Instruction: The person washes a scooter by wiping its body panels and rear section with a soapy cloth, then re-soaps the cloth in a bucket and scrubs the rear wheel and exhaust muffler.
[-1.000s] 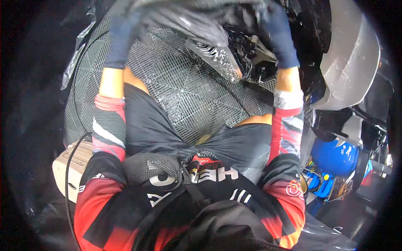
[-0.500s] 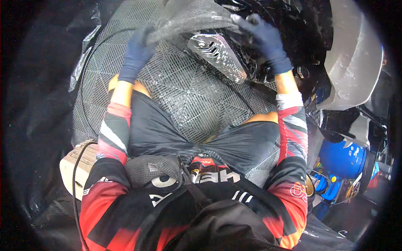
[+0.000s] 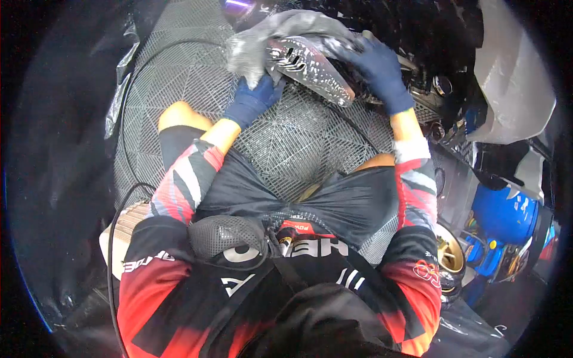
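Note:
A grey cloth (image 3: 298, 24) is draped around the far side of a tapered, slotted cover (image 3: 319, 74) spotted with white foam or water drops. My left hand (image 3: 255, 101), in a dark blue glove, is closed at the cloth's lower left end, just below the cover. At the cloth's right end, my right hand (image 3: 377, 68), gloved the same way, grips it with curled fingers. Both hands flank the cover, the right one close to dark machine parts. The cover's far edge is hidden under the cloth.
Grey grid floor tiles (image 3: 286, 143) lie between my legs, crossed by a black hose (image 3: 134, 77) on the left. A large grey body panel (image 3: 513, 77) stands at right. Below it are a blue container (image 3: 504, 218) and a gold-coloured wheel (image 3: 449, 250). A beige box (image 3: 122, 230) sits at left.
My left hand has moved down and right, drawing its cloth end toward me. The cloth now wraps over the cover's far edge. My right hand has shifted slightly downward.

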`<action>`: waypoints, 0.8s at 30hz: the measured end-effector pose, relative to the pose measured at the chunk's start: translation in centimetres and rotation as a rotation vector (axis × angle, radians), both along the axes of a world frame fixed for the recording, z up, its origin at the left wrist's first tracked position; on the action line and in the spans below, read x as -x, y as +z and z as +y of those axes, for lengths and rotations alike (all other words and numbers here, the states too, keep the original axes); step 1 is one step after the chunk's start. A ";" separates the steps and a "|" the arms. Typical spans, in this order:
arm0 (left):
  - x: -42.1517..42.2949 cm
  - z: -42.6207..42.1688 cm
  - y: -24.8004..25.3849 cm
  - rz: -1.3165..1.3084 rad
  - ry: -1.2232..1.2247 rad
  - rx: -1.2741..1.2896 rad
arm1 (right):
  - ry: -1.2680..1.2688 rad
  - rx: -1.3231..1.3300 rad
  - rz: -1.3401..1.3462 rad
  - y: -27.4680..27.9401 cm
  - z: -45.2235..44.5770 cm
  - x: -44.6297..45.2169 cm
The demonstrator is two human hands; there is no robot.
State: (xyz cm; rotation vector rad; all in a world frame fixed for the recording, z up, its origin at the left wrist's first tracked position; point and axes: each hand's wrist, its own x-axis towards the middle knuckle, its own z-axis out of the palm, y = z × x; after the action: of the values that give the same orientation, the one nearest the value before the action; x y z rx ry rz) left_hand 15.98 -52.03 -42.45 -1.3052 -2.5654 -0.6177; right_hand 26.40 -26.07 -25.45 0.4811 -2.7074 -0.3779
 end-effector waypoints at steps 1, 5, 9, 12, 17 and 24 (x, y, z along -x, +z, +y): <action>-1.0 0.1 1.3 0.049 -0.002 -0.126 | -0.016 0.046 -0.004 -0.6 0.4 -0.8; -1.8 1.5 -0.9 0.050 0.094 -0.064 | -0.054 0.086 -0.027 -0.3 -1.2 0.1; -2.4 2.4 -4.1 -0.330 0.017 0.058 | 0.126 0.214 -0.085 3.7 -5.3 4.3; -2.1 1.8 -1.2 -0.532 -0.161 0.349 | 0.223 0.145 -0.200 8.7 -8.7 6.2; 1.5 -2.5 6.7 -2.339 -0.524 -0.907 | 0.338 0.164 -0.184 5.8 -5.6 6.1; 6.9 1.7 8.6 -1.909 -0.504 -1.626 | 0.113 0.823 -0.012 2.4 -6.6 1.0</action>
State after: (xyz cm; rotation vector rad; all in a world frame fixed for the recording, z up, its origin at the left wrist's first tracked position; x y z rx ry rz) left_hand 9.13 -50.37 -33.82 -0.3394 -0.4569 -3.8407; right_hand 25.41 -32.64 -23.09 0.3741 -2.5305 0.7455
